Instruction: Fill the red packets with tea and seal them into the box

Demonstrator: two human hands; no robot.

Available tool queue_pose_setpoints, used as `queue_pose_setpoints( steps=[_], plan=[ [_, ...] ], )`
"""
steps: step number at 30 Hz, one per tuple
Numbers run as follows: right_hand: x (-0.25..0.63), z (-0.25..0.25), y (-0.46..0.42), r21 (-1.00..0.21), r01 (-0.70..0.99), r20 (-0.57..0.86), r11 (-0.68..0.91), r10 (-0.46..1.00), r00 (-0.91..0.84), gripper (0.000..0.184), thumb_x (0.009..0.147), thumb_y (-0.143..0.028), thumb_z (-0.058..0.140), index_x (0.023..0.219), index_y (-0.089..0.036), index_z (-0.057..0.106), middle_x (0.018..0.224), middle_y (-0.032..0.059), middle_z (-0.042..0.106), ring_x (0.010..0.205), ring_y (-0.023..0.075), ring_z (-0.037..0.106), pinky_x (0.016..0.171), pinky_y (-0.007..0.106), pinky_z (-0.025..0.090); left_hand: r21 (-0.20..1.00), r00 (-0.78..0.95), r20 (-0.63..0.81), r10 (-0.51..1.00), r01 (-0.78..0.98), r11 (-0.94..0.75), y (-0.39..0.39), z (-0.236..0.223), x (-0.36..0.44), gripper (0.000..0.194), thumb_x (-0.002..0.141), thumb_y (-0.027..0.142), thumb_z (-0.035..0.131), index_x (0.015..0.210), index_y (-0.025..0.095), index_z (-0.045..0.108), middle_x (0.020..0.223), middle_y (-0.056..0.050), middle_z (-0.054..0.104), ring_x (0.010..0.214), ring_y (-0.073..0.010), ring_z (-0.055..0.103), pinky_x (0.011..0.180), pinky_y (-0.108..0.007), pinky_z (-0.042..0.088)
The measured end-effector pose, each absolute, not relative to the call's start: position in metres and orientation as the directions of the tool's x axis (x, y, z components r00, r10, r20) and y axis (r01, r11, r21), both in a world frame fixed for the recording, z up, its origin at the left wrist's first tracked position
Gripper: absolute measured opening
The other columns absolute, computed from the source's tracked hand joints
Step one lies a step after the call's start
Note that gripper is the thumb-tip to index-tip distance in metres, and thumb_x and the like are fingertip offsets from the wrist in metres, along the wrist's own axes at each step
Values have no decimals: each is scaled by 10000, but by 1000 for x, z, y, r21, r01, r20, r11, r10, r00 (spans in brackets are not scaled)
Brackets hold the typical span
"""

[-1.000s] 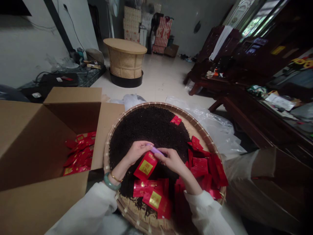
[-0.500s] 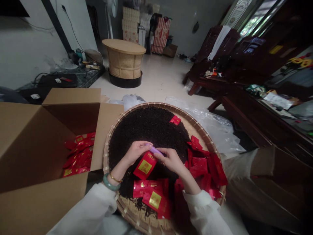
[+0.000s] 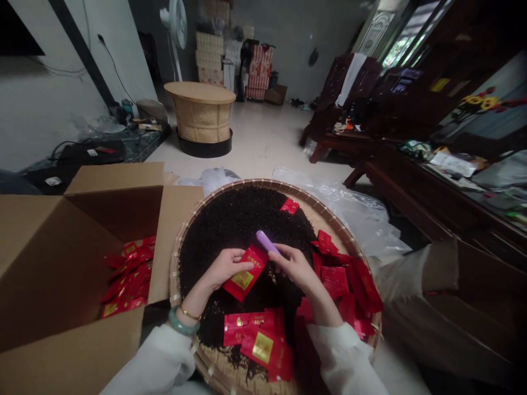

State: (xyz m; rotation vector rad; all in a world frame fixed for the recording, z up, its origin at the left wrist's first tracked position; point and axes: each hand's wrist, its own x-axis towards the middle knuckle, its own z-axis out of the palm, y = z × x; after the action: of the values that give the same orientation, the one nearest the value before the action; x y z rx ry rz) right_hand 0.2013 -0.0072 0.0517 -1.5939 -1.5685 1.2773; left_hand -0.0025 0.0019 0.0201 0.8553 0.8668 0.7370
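My left hand (image 3: 228, 270) grips a red packet (image 3: 246, 274) with a gold label, thumb across its front. Close beside its upper edge, my right hand (image 3: 291, 264) holds a slim purple bar-shaped tool (image 3: 267, 241), tilted up to the left; what the tool is I cannot make out. Both hands hover over dark loose tea leaves (image 3: 230, 219) spread in a round woven bamboo tray (image 3: 175, 274). Several red packets (image 3: 263, 345) lie at the tray's near side, and a heap of more packets (image 3: 335, 280) fills its right side. One small red packet (image 3: 290, 206) rests on the far leaves.
An open cardboard box (image 3: 154, 252) with red packets (image 3: 130, 280) inside stands left of the tray. Clear plastic sheeting (image 3: 349, 203) lies behind and to the right. Another carton (image 3: 444, 274) is at the right, near a dark wooden bench (image 3: 395, 186). A woven drum-shaped stand (image 3: 201, 118) stands farther back.
The purple tool has come away from the packet's top edge and now points upward in my right hand. My left hand has shifted down onto the packet's side. The view has tilted slightly.
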Motion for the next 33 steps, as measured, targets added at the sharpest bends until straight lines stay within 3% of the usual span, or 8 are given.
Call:
queue_pose_setpoints(
  steps=[5,11,21,26,33],
  plan=[
    [208,55,-8,-852,515,-200,-93,967,-156,597,724,-517,613,1155,-105,648,867,78,697,637,168,570,526,244,413,878,442,-334,832,-177,446,2,22,-3,453,528,327,849,889,102,692,800,-79,743,687,-198,688,666,-288,522],
    [194,57,-9,-792,608,-111,65,962,-248,372,794,-426,579,990,-155,742,726,15,707,646,179,575,574,240,393,884,419,-346,840,-154,441,2,24,-2,438,512,316,854,859,102,695,802,-73,743,678,-190,683,662,-285,518],
    [186,56,-10,-824,561,-80,82,963,-259,338,812,-397,564,1001,-177,738,768,11,728,649,185,599,596,254,401,903,427,-319,846,-134,408,2,23,-2,401,561,354,824,846,108,687,764,-65,734,672,-186,674,639,-264,495],
    [192,39,-12,-814,581,-100,23,979,-179,458,762,-473,607,1074,-150,698,899,73,733,732,231,631,636,293,445,924,255,-289,923,-178,339,4,21,0,324,584,364,795,761,129,658,693,-27,703,612,-155,644,592,-236,472],
    [202,10,-19,-619,785,-115,12,988,-106,413,787,-383,600,1107,-125,646,987,143,695,866,271,634,735,327,444,946,13,-262,965,-192,259,9,20,0,327,500,336,824,695,133,659,617,-1,659,576,-131,598,571,-225,460]
  ],
)
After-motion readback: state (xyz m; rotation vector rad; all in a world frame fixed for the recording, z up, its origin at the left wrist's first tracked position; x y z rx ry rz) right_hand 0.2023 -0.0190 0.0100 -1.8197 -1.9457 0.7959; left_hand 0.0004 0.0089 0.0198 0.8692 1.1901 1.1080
